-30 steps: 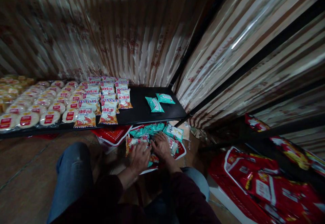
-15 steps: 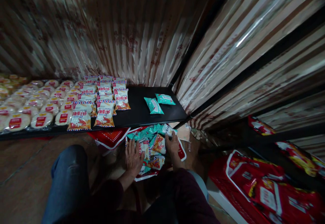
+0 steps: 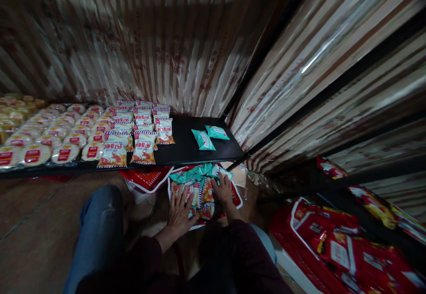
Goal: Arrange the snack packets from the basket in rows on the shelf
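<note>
The heap of snack packets (image 3: 199,192) lies in an open red-and-white bag (image 3: 237,198) on the floor, just under the front edge of a low black shelf (image 3: 184,149). Teal packets (image 3: 191,175) sit on the far side of the heap and orange-and-white ones nearer the person. The left hand (image 3: 179,212) lies flat on the near left of the heap, palm down, fingers spread wide and closed on nothing. The right hand (image 3: 223,189) rests on the right side of the heap with its fingertips at a pale packet (image 3: 220,171) by the bag's far rim; whether those fingers grip it cannot be told. On the shelf above, two teal packets (image 3: 203,139) lie side by side, apart from the rest. To their left stand rows of orange shrimp-print packets (image 3: 143,145), and further left rows of round wrapped cakes (image 3: 63,152). The person's knee in blue jeans (image 3: 100,223) is at lower left. More red bags (image 3: 333,245) are piled at lower right, and striped sheeting (image 3: 159,41) hangs behind the shelf.
</note>
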Demonstrator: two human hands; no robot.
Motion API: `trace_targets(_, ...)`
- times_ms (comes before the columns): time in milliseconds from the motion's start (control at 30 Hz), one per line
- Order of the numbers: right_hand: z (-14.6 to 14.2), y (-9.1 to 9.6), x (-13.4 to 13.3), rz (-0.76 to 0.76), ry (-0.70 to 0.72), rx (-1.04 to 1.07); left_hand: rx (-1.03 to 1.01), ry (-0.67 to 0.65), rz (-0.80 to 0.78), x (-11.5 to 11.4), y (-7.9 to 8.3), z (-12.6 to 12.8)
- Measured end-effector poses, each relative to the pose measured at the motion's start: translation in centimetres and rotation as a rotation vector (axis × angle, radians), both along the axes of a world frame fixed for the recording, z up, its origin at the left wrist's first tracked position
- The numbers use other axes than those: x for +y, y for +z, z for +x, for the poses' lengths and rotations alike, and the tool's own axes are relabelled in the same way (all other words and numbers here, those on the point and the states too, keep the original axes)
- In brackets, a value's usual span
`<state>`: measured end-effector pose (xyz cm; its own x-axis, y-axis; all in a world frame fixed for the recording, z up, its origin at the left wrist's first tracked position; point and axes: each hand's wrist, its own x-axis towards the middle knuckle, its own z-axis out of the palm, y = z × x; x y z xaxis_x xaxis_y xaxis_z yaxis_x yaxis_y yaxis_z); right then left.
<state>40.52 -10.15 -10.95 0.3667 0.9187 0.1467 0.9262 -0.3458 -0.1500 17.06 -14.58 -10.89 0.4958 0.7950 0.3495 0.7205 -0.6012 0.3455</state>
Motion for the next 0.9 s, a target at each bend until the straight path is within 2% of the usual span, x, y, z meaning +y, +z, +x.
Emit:
trace_targets(100, 0.6, 0.3, 0.0, 0.087, -0.137, 0.045, 0.033, 0.039, 0.012, 0.0, -0.3, -0.1)
trace_targets(167, 1.4, 0.2, 0.1, 0.093, -0.158, 0.064, 0.049, 0.056, 0.04, 0.2, -0.5, 0.2)
trace_targets(300, 2.7, 0.0, 0.8, 0.016, -0.104, 0.127, 0.062, 0.071, 0.074, 0.7, -0.8, 0.7)
trace_targets(433, 3.3, -0.2, 1.7, 0.001, -0.086, 0.189, 0.097, 0.076, 0.089, 0.9, -0.9, 0.8)
trace_targets(767, 5.6, -0.6, 0.9, 0.072, 0.063, 0.173, 0.109, 0.113, 0.113, 0.9, -1.1, 1.1)
trace_targets(900, 5.8, -1.1, 1.4, 0.103, 0.103, 0.198, 0.098, 0.153, 0.046, 1.0, -0.7, 1.6)
